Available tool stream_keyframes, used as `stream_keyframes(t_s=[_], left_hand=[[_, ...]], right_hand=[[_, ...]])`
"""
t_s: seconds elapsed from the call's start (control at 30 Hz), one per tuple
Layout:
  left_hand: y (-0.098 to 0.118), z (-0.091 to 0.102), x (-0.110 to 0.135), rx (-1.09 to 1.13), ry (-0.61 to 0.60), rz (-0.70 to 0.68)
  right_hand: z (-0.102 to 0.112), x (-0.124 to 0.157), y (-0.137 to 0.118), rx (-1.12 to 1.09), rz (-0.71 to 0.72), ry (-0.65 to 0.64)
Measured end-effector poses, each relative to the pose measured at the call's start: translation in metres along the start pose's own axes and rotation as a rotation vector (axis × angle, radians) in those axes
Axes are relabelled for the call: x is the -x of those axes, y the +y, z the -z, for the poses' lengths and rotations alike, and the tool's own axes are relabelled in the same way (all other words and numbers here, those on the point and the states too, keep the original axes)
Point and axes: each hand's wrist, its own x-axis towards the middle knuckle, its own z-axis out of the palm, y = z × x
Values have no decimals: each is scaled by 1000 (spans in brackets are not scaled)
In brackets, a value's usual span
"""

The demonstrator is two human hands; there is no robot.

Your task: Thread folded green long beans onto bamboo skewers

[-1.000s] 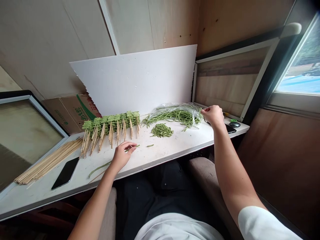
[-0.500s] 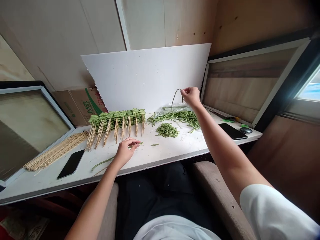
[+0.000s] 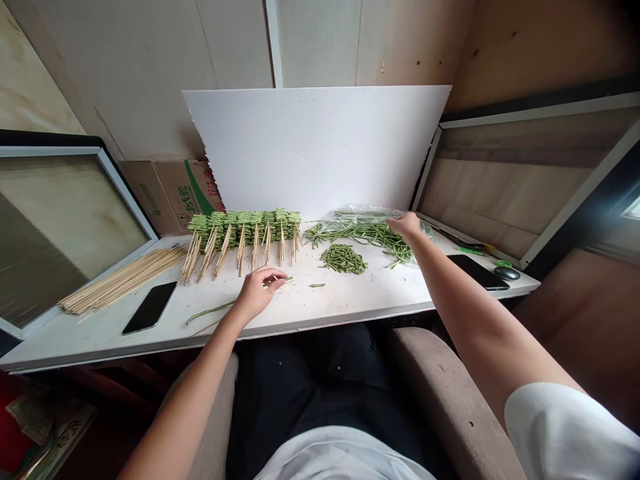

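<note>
Head view: left hand (image 3: 257,292) pinching a green bean (image 3: 289,279), right hand (image 3: 407,226) at the bagged long beans (image 3: 367,233).
Left arm (image 3: 200,380) reaches forward, hand low over the counter (image 3: 350,304), thumb and fingers closed on the bean, its tip protruding rightward past them; right arm (image 3: 475,323) extends farther forward, hand palm-down at the right part of the long beans and their clear plastic bag (image 3: 427,231), fingers bent, grip on any bean cannot be told; the heap of cut pieces (image 3: 344,259) lies between the hands, nearer the right, with a single piece (image 3: 317,285) just beyond the left fingertips, apart from the heap.
</note>
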Motion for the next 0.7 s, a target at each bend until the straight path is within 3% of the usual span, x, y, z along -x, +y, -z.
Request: stream_keyframes(t_s=[0.1, 0.23, 0.33, 0.47, 0.57, 0.7], left_hand=[[-1, 0, 1, -5, -11, 2], [-6, 0, 1, -8, -22, -4], [-10, 0, 0, -13, -29, -9], [-10, -1, 0, -23, -37, 2], [-7, -1, 1, -26, -42, 2], [-4, -1, 1, -14, -31, -3]], right_hand=[[10, 0, 9, 150, -41, -120], [34, -6, 8, 323, 36, -323], [50, -9, 6, 420, 80, -383], [50, -6, 11, 282, -11, -340], [34, -1, 20, 73, -43, -259], [6, 3, 25, -34, -6, -94]])
